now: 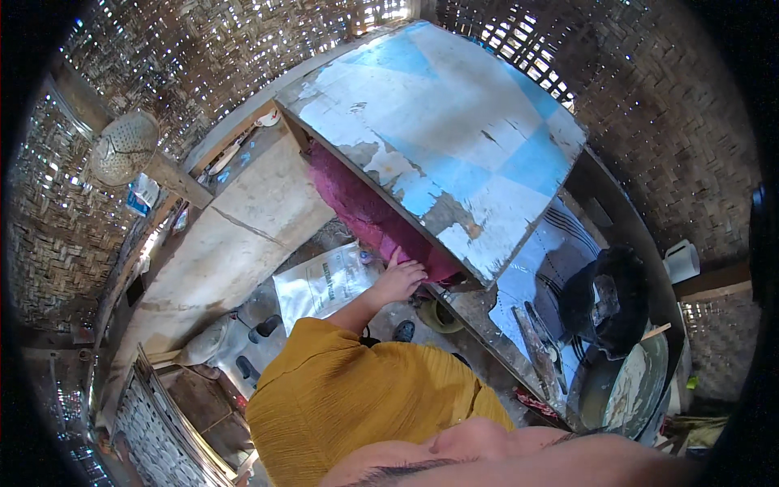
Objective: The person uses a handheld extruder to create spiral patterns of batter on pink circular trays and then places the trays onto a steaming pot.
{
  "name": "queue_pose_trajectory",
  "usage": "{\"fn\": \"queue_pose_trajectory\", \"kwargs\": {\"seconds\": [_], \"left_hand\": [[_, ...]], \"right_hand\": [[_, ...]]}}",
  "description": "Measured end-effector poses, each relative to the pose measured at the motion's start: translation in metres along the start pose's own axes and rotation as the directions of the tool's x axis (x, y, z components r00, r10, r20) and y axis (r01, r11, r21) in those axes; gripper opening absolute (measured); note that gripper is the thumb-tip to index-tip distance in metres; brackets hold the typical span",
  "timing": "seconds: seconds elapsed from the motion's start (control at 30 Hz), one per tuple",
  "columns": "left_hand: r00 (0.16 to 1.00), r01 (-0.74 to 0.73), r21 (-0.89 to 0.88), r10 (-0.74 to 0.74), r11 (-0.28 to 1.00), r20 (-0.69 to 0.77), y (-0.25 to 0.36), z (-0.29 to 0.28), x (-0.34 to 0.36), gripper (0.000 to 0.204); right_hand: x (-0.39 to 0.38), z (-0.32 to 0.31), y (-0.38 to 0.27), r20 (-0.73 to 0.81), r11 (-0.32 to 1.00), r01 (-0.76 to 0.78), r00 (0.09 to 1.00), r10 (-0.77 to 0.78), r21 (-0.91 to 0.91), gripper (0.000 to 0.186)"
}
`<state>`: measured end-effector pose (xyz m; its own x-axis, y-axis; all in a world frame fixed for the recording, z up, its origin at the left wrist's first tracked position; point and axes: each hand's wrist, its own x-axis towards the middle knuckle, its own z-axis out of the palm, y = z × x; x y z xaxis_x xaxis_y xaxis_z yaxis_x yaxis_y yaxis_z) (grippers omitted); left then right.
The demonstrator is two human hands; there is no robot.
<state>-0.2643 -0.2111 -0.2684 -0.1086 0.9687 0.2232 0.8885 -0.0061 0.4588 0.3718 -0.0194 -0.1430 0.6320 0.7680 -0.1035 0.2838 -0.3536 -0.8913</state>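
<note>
While the left hand (pixel 398 280) lies open on magenta cloth (pixel 369 213) — black pot (pixel 608 304) holds utensils.

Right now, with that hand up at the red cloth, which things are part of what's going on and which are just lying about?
In hand:
- left hand, fingers on the red cloth
- painted board, lying over the cloth

Lying about:
- printed sack on the floor
- black pot
- colander hanging on the woven wall
- white jug

The right hand is not in view.

One colander (pixel 123 146), one white sack (pixel 324 284), one black pot (pixel 608 300), one pink cloth (pixel 365 211)
</note>
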Motion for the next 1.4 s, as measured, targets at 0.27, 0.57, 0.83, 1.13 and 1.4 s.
{"fn": "queue_pose_trajectory", "kwargs": {"seconds": [0.27, 0.57, 0.83, 1.13, 1.4], "left_hand": [[0.995, -0.072, 0.010, 0.072, 0.997, -0.074, -0.026, -0.044, 0.003, 0.009], [0.796, 0.045, -0.542, -0.358, 0.840, -0.489, -0.006, -0.162, -0.016, 0.018], [0.468, -0.130, -0.908, -0.783, 0.398, -0.410, 0.059, -0.249, -0.036, 0.029], [0.817, -0.318, -0.947, -0.495, 0.041, -0.296, 0.248, -0.239, 0.102, 0.032], [0.787, -0.537, -0.551, 0.614, 0.639, -0.055, 0.360, -0.020, 0.297, 0.030]], "right_hand": [[-0.057, -0.066, -0.018, 0.000, 0.968, -0.019, 1.000, 0.020, 0.249, 0.027], [-0.036, 0.081, -0.037, 0.158, 0.632, -0.203, 0.979, 0.128, 0.747, 0.017], [-0.051, 0.118, -0.048, 0.019, 0.757, -0.088, 0.995, 0.099, 0.648, 0.026], [-0.110, 0.095, -0.144, 0.143, 0.774, 0.240, 0.910, -0.390, 0.586, 0.046], [-0.094, 0.087, -0.178, 0.471, 0.609, -0.019, 0.653, -0.593, 0.793, 0.069]]}}
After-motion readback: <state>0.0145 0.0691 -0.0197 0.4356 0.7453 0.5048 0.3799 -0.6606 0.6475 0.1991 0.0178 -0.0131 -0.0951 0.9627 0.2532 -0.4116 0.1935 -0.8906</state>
